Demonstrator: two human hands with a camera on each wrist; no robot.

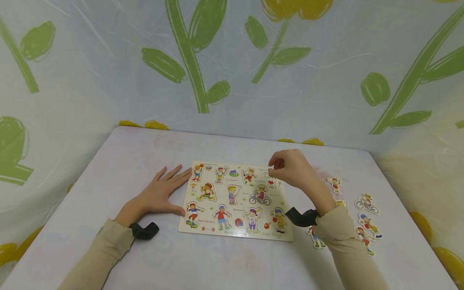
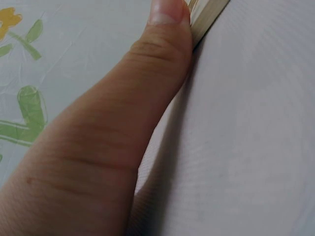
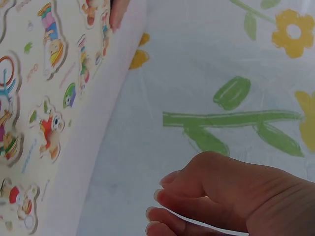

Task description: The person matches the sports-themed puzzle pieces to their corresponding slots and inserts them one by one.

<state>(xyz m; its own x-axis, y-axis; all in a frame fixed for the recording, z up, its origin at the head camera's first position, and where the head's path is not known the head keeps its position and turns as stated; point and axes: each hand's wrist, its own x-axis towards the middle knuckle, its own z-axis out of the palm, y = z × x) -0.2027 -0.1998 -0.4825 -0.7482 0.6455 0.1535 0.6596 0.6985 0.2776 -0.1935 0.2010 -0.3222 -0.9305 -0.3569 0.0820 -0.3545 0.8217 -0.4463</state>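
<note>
Board (image 1: 222, 196): it lay flat on the pale table (image 1: 163, 257) before me, a picture puzzle of sports figures, each in its own outline.
Left hand (image 1: 162, 194): it was spread wide and held nothing, thumb at the board's lower left edge, fingertips by the upper left; I judged that it steadied the board.
Right hand (image 1: 291, 167): it hung above the upper right corner, wrist bent, fingers drawn in narrow with thumb and forefinger close; I saw no piece there, but could not tell whether something thin was tucked between them.
Tennis figure (image 1: 271, 183): it lay below those fingertips, partly covered in the head view; whether a piece was seated there I could not tell.
Around my right sleeve (image 1: 338, 231): the red-and-white piece (image 1: 335, 185), cyclist piece (image 1: 367, 203), blue-capped piece (image 1: 370, 225) and skateboarder piece (image 1: 364, 240) lay loose beyond it; the green-booted piece (image 1: 316, 238) lay nearer the board, and another piece (image 1: 341, 205) was partly hidden.
Step in hand: matching pieces to pictures, I judged, with the tennis corner getting the attention.
Next move: it called, I thought, for pinching a loose piece by its rim, turning it to suit its outline and pressing it flat while my other palm braced the board.
</note>
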